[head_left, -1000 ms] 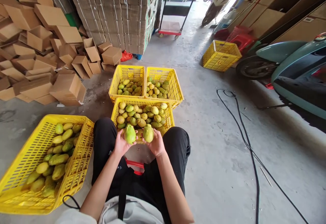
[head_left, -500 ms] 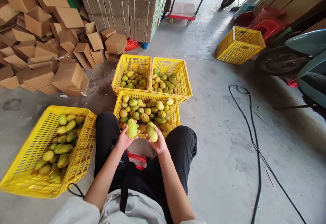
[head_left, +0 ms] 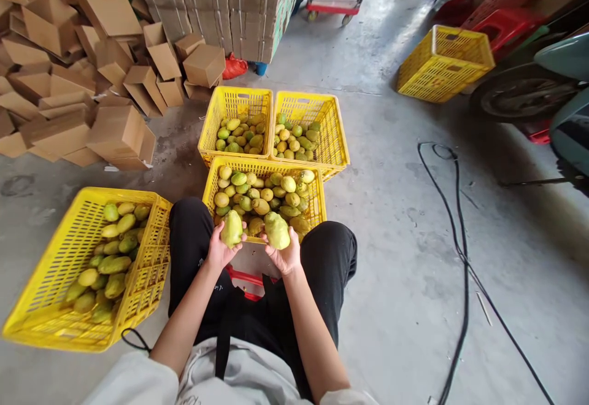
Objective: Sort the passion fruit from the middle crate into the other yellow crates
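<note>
My left hand [head_left: 219, 250] is closed round a yellow-green papaya [head_left: 231, 230], its fingers behind the fruit. Another lumpy, pale green papaya [head_left: 277, 231] sits in my right hand [head_left: 289, 256], gripped from the side and below. Both fruits are held up side by side between my knees, a small gap apart. Just beyond them stands a yellow plastic crate [head_left: 321, 199] holding many green and yellow papayas [head_left: 260, 207]. The hands hide part of its near edge.
Behind stand two more fruit crates, a left one [head_left: 201, 141] and a right one [head_left: 343, 141]. Another fruit crate [head_left: 50, 258] is by my left leg. Cardboard boxes [head_left: 117, 132] lie piled at left. A black cable [head_left: 464, 251], yellow crate [head_left: 444, 64] and scooter [head_left: 570, 110] are at right.
The view has tilted down slightly. Both papayas have been turned a little in my hands; the right one has risen and shows a broader side. Both stay gripped.
</note>
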`<state>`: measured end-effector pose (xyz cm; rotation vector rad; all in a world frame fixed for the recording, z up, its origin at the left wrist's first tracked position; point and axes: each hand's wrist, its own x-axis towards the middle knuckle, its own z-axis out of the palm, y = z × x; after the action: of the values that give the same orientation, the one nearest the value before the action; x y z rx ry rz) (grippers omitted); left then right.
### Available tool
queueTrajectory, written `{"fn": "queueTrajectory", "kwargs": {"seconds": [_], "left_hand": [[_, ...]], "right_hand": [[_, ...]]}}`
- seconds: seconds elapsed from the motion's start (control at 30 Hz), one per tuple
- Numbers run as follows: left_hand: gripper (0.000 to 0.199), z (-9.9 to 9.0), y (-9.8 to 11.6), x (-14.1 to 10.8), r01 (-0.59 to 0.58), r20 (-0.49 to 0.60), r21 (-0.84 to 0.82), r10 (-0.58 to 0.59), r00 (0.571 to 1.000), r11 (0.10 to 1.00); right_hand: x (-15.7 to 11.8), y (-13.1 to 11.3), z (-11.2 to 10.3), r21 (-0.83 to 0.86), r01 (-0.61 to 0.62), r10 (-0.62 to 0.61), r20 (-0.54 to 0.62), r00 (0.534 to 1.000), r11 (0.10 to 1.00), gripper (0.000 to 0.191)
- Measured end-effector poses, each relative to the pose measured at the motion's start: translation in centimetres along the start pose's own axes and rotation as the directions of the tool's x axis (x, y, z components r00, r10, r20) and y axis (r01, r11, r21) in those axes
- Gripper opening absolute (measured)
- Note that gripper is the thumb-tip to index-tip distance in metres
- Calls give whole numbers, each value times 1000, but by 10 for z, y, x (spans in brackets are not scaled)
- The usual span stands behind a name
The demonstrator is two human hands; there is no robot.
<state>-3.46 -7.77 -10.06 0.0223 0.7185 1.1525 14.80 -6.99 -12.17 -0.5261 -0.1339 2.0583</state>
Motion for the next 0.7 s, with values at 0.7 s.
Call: {"fn": "queueTrajectory", "kwargs": {"seconds": [0.7], "left_hand": [[33,-2,0,5,-10,4,-55,10,1000,998]], "right_hand": [[0,2,1,87,17,-21,47,999,996,61]]}}
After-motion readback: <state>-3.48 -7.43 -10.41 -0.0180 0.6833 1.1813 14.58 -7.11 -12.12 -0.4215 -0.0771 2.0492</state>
